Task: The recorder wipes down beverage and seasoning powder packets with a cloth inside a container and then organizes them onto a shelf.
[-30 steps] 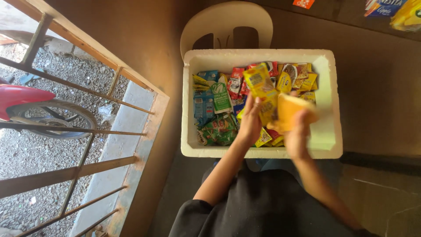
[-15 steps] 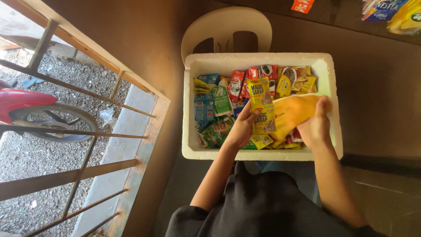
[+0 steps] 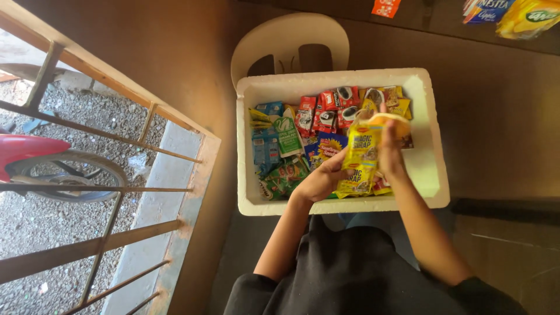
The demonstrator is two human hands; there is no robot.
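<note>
Foam box (image 3: 434, 175): plain white, inside and rim; chair (image 3: 290, 44) behind it off-white; strip of sachets (image 3: 361, 157) between the hands bright yellow with red and green patches; red-and-black packets (image 3: 329, 108) along the far row; green-and-white sachet (image 3: 288, 135) at the left, light blue packets (image 3: 265, 149) beside it; dark blue packet (image 3: 328, 146) with a yellow burst mid-box; garment (image 3: 356, 274) black; floor (image 3: 496, 87) dull brown; window bars (image 3: 105, 186) rust brown; mudguard (image 3: 29, 149) outside red.
</note>
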